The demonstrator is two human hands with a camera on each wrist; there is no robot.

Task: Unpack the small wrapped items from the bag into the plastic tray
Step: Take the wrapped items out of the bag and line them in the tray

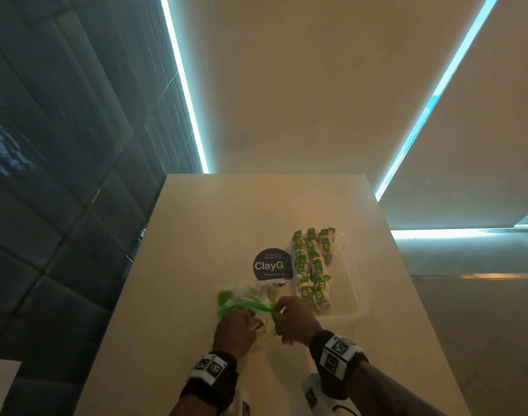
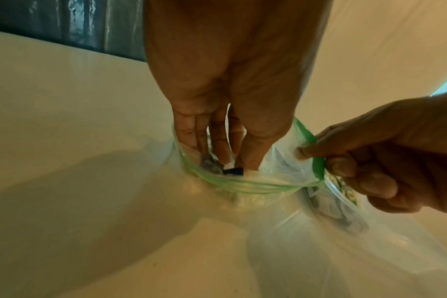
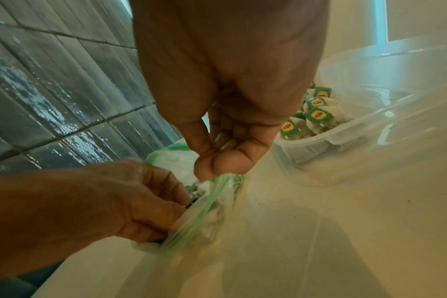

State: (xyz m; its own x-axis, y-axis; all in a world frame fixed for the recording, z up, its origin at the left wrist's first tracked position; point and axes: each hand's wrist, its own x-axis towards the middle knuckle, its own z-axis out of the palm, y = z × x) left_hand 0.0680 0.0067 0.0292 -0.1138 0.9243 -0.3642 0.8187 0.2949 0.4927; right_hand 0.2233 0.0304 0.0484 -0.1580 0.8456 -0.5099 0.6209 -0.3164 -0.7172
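Nearest the camera, 2 bare forearms with marker-patterned wristbands reach forward over a pale tabletop (image 1: 178,265). Both hands meet at a clear zip bag (image 1: 250,298) with a green seal strip, which lies on the tabletop just in front of them.

The left hand (image 2: 230,96) is pushed into the open mouth of the bag, fingers pointing down among the contents. Its fingers (image 2: 199,139) seem to close around something small and white, but the fingertips are hidden by the plastic, so whether they have an item cannot be told for certain. The right hand (image 2: 385,161) pinches the green strip at the bag's edge between thumb and forefinger, holding the mouth open.

Inside the bag, a few wrapped items show as pale shapes through the plastic; their count cannot be read.

Just beyond and to the right of the bag sits the clear plastic tray (image 1: 351,283). It already holds many small wrapped items (image 1: 312,262) with green and yellow labels, packed in about 3 rows along its left side. The tray's right side is bare.

Beside the tray, on its left, a round dark sticker (image 1: 270,264) with white lettering lies on the tabletop.

Judging by this, the unpacking looks well along: most items appear to be in the tray, and a smaller remainder is left in the bag.
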